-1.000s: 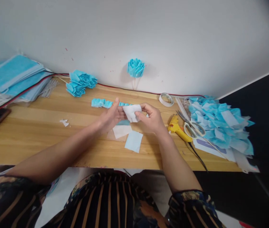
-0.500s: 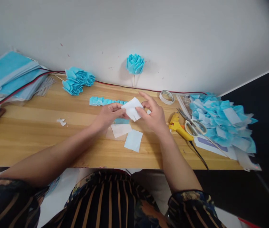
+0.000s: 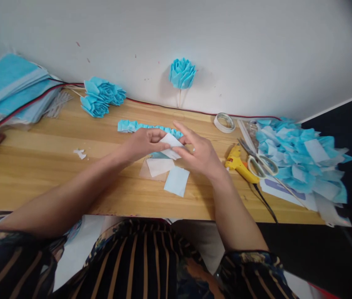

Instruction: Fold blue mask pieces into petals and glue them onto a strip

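Observation:
My left hand [image 3: 143, 143] and my right hand [image 3: 199, 153] meet over the middle of the wooden table [image 3: 39, 174], both pinching a small folded white piece [image 3: 170, 143] between fingers and thumbs. Right-hand fingers are stretched over its top. Just below the hands lie a white square [image 3: 160, 166] and a pale blue square [image 3: 177, 181]. Behind the hands a strip of pleated blue pieces [image 3: 132, 126] runs along the table.
A yellow glue gun [image 3: 241, 165], scissors [image 3: 261, 164] and a tape roll [image 3: 224, 122] lie to the right, beside a heap of blue cut pieces [image 3: 300, 160]. Blue flowers [image 3: 101, 97] and a mask stack [image 3: 8, 89] sit at the left; one flower [image 3: 181, 73] leans on the wall.
The white piece has gone from held up and open to folded flatter and lower between both hands. The camera has shifted slightly.

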Available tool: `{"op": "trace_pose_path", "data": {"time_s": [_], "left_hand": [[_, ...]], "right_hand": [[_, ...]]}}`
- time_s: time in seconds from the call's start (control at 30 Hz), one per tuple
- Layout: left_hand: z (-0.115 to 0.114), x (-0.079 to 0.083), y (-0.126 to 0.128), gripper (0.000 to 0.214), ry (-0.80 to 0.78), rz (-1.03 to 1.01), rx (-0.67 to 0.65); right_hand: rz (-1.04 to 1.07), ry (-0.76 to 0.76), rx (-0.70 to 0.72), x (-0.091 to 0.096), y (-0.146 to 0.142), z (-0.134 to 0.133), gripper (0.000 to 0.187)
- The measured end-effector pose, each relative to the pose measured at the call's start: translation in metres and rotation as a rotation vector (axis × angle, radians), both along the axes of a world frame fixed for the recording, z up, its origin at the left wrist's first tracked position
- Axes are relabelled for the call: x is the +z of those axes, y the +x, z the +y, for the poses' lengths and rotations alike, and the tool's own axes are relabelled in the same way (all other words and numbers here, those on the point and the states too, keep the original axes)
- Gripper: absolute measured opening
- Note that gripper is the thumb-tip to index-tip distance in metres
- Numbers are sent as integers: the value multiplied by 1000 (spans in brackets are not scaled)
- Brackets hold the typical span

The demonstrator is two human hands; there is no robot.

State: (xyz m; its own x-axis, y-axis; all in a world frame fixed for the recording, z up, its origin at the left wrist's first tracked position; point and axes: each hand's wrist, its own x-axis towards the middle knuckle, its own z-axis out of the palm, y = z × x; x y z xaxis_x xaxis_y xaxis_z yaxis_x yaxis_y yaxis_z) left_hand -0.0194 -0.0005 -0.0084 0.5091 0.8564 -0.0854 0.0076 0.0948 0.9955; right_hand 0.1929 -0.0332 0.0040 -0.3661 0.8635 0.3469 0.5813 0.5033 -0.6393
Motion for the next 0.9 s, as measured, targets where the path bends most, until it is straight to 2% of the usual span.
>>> {"op": "trace_pose_path", "data": {"time_s": [0.1, 0.2, 0.3, 0.4, 0.57, 0.73, 0.9], "left_hand": [[0, -4, 3, 18, 4, -19, 139], [1, 0, 4, 18, -49, -216, 272], [1, 5, 4, 19, -153, -411, 318], [0, 8, 4, 15, -255, -492, 316], [-4, 9, 5, 8, -390, -511, 294], [-7, 11, 7, 9, -440, -502, 252], [-7, 6, 8, 14, -415, -488, 245]], "right_hand": [[15, 53, -32, 0, 1, 1, 52], [64, 200, -97, 1, 4, 4, 44], [52, 367, -81, 2, 6, 8, 39], [-11, 474, -30, 0, 4, 12, 36], [-70, 575, -27, -9, -1, 15, 35], [-58, 591, -16, -12, -4, 14, 33], [-20, 553, -2, -13, -3, 15, 18]]}}
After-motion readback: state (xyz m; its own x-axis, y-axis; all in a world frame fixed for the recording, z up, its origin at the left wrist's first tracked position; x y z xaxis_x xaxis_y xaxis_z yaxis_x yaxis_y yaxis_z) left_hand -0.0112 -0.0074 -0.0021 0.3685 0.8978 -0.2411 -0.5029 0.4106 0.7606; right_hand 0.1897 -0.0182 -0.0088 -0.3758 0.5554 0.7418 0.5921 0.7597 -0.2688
